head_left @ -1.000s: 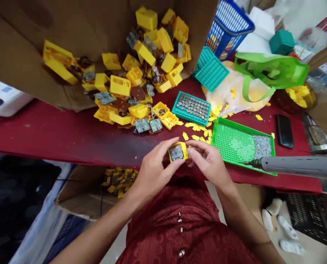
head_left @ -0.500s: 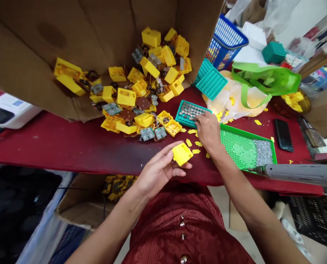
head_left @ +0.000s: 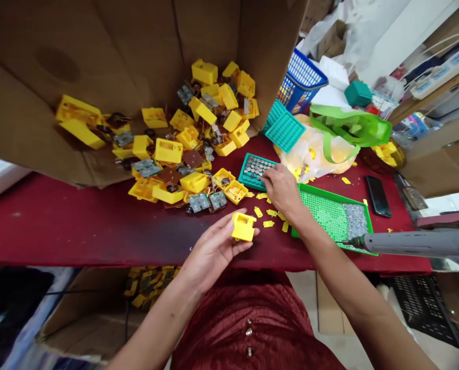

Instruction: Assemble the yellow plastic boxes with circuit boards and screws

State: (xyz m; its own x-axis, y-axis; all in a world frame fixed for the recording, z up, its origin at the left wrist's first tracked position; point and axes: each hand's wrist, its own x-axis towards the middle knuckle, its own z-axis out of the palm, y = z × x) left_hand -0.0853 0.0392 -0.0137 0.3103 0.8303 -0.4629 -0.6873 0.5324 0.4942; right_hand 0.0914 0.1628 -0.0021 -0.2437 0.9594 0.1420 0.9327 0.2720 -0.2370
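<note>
Above the red-covered table [head_left: 78, 226], our left hand [head_left: 216, 249] grasps a boxy yellow plastic housing [head_left: 243, 229], likely light, stiff and best held by its sides, while our right hand [head_left: 283, 189] hangs over a teal plastic tray [head_left: 249, 180] of round silvery discs [head_left: 257, 163], pinching what we cannot tell.

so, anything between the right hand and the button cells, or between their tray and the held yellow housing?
Nothing visible blocks the right hand; its fingertips are at the teal tray of button cells. Between that tray and the yellow housing in the left hand, only flat yellow tabs lie on the red tabletop.
</note>
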